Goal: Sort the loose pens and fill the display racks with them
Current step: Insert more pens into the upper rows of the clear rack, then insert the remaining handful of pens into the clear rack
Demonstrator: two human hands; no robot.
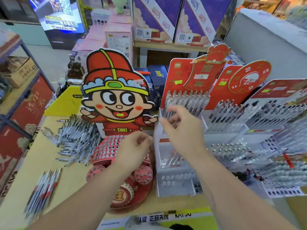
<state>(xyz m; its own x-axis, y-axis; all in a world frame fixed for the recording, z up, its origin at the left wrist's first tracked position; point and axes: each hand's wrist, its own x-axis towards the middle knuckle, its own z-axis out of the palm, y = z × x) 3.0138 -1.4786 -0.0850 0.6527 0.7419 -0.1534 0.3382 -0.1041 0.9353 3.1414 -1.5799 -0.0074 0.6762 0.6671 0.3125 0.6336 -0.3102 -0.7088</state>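
Crowded shop corner under bright, even light.
Pale grey floor (49, 53) at left, beside blue-framed metal shelving (33, 60) stacked with cardboard cartons (21, 72); glowing blue poster (58, 17) behind; purple gift boxes (152, 19) lined along a wooden shelf (166, 44); pink boxes (114, 30) piled in front; white cabinet (265, 34) at right; yellow tabletop (74, 180) below.

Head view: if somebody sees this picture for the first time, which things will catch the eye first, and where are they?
The big cartoon figure in a red hat stands at the centre, with a red rack full of holes at its feet. To its left a pile of loose pens lies on the table; to its right, white racks hold rows of pens. The left hand is over the red rack, the right hand at a white one.
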